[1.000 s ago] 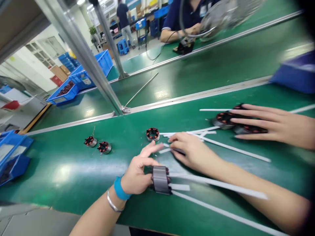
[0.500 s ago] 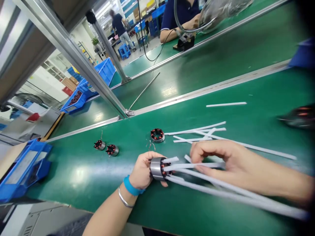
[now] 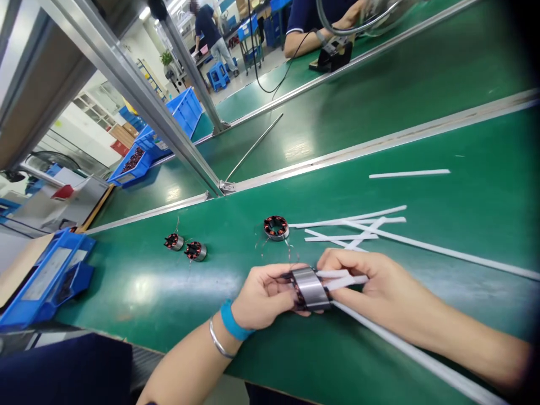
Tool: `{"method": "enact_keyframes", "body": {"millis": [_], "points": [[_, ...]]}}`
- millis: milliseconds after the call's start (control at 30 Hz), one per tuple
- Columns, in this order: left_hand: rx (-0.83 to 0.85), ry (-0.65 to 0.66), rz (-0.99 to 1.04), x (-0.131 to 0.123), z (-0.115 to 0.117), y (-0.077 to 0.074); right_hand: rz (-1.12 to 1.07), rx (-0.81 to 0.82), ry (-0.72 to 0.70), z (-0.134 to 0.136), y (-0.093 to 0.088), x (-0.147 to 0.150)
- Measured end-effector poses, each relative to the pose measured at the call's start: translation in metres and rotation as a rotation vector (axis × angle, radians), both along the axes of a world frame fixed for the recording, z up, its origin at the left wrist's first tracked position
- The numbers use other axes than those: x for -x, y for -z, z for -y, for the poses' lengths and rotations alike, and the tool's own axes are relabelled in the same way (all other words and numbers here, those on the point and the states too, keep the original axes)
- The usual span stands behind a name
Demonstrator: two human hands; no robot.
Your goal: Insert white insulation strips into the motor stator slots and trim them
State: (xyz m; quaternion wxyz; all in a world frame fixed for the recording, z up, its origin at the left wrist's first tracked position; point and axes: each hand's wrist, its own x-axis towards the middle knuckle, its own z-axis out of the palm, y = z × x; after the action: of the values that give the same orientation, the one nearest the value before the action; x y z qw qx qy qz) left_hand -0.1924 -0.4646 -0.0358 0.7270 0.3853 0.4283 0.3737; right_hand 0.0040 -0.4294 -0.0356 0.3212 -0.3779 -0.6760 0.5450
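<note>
A silver ring-shaped motor part (image 3: 310,288) with copper windings is held by my left hand (image 3: 265,295), thumb in front and fingers behind. White strips (image 3: 343,282) stick out of its right side, and a long one (image 3: 405,343) runs down to the lower right. My right hand (image 3: 358,275) is closed at that side of the part, its fingers around the short white strip ends. Just beyond my hands, a similar wound ring (image 3: 276,228) lies on the green table. Two smaller wound parts (image 3: 174,242) sit farther left.
Loose white strips (image 3: 439,253) lie behind my right hand on the green table (image 3: 126,287). Blue bins (image 3: 54,281) stand at the left edge. A metal post (image 3: 169,135) rises behind. Across the bench is a person's arm (image 3: 301,45).
My right hand has moved left, close against the part. My left hand and the part have shifted right, and the part has turned. The view has shifted slightly.
</note>
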Motion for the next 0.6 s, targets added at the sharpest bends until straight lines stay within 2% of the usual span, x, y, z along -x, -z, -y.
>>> {"method": "enact_keyframes", "body": {"millis": [100, 167, 233, 300, 400, 500, 600], "points": [[-0.160, -0.128, -0.141, -0.007, 0.002, 0.003, 0.014, 0.061, 0.051, 0.000, 0.004, 0.005], [-0.230, -0.178, -0.215, -0.010, 0.004, 0.005, 0.017, 0.144, 0.029, -0.002, 0.004, 0.004], [-0.237, -0.164, -0.304, -0.009, 0.006, 0.007, 0.035, 0.217, -0.051, -0.004, 0.005, 0.001], [-0.260, -0.128, -0.396, -0.007, 0.007, 0.007, 0.096, 0.220, -0.121, -0.005, 0.005, -0.002], [-0.375, -0.095, -0.502, -0.003, 0.008, 0.006, 0.166, 0.165, -0.085, -0.002, 0.008, -0.004], [-0.427, -0.128, -0.518, -0.002, 0.009, 0.004, 0.156, 0.148, -0.065, -0.001, 0.014, -0.004], [-0.326, -0.103, -0.388, -0.003, 0.010, 0.004, 0.123, 0.169, -0.121, -0.001, 0.016, -0.003]]}}
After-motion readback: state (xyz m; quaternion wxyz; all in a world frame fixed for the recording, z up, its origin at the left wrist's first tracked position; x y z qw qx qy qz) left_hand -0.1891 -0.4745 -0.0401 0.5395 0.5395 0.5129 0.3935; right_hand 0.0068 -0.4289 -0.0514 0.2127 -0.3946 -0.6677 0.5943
